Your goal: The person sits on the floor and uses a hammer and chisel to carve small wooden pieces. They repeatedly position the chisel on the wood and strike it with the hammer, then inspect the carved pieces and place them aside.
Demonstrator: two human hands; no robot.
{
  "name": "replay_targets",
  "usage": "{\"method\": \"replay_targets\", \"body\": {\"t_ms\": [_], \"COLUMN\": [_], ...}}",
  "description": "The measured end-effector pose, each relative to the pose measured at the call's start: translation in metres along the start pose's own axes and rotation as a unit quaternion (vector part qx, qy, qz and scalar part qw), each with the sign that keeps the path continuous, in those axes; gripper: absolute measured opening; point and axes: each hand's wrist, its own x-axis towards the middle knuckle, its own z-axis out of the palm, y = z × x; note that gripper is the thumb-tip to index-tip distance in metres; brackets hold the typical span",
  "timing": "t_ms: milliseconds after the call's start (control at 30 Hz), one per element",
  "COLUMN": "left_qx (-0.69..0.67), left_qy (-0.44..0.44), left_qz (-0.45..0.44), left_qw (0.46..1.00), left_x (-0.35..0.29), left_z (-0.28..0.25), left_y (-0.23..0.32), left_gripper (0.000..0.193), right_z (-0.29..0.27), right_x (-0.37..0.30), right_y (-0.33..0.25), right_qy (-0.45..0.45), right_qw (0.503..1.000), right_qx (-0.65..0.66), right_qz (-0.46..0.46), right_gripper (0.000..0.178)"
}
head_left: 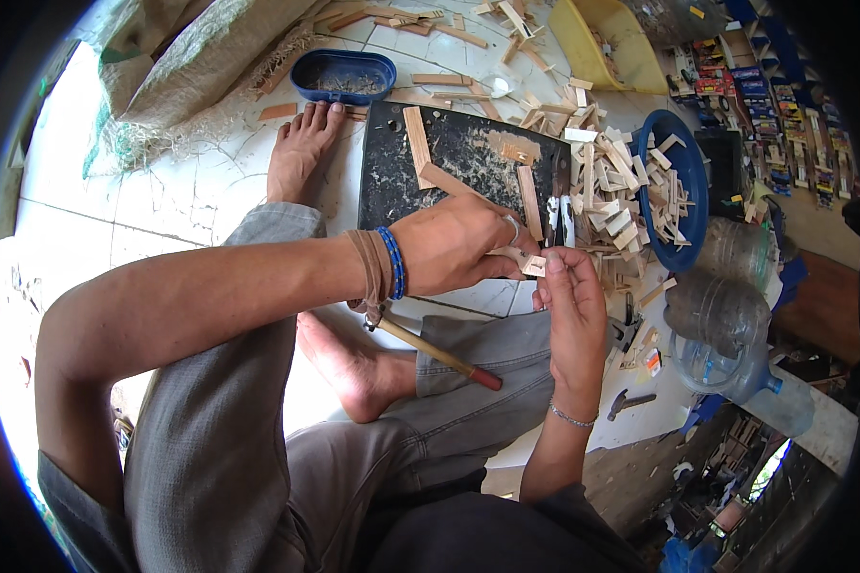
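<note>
Just past the near right corner of a dark board (392, 153), my two hands meet at a small pale wooden piece (533, 266). My left hand (457, 241), closed, grips it from the left. The fingertips of my right hand (575, 304) pinch its right end. Beyond my left knuckles a wooden strip (442, 180) runs partly out of sight behind the hand. Other strips (417, 143) lie on the board among shavings. Below my left wrist a wooden handle with a red end (440, 353) slants over my lap; its other end is hidden.
Right of the board is a heap of small wooden pieces (607, 181), beside a blue basin (695, 205). A blue oval tub (343, 76) and a yellow bin (607, 48) stand at the back. A small hammer (631, 402) and plastic bottles (717, 310) lie right.
</note>
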Motion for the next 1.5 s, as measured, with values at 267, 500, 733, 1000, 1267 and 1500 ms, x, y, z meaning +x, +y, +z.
{"method": "replay_targets", "body": {"t_ms": [267,500,733,1000,1267,1500], "left_qx": [-0.008,-0.003,-0.005,-0.004,-0.004,0.001], "left_qy": [-0.011,-0.018,-0.015,-0.012,-0.014,-0.010], "left_qz": [-0.001,-0.006,-0.004,-0.008,-0.004,-0.001], "left_qw": [1.000,1.000,1.000,1.000,1.000,1.000], "left_x": [0.0000,-0.0004,-0.0001,-0.0005,-0.0008,-0.0014], "left_z": [-0.0017,-0.0027,-0.0028,-0.0018,-0.0020,-0.0015], "left_y": [-0.0003,0.0005,0.0000,-0.0004,-0.0020,-0.0014], "left_gripper": [0.030,0.030,0.032,0.032,0.031,0.031], "right_z": [0.0000,-0.0002,-0.0021,0.0008,-0.0018,-0.0059], "right_x": [-0.0005,-0.0003,0.0015,0.0013,0.0022,0.0027], "right_y": [0.0008,0.0027,0.0020,0.0001,-0.0003,0.0026], "right_qy": [0.000,0.001,-0.010,0.006,-0.006,-0.028], "right_qw": [1.000,1.000,1.000,1.000,1.000,0.998], "right_qx": [0.000,0.002,-0.005,-0.015,-0.029,0.043], "right_qz": [-0.006,-0.007,-0.010,-0.015,0.000,0.033], "right_gripper": [0.022,0.023,0.022,0.022,0.021,0.021]}}
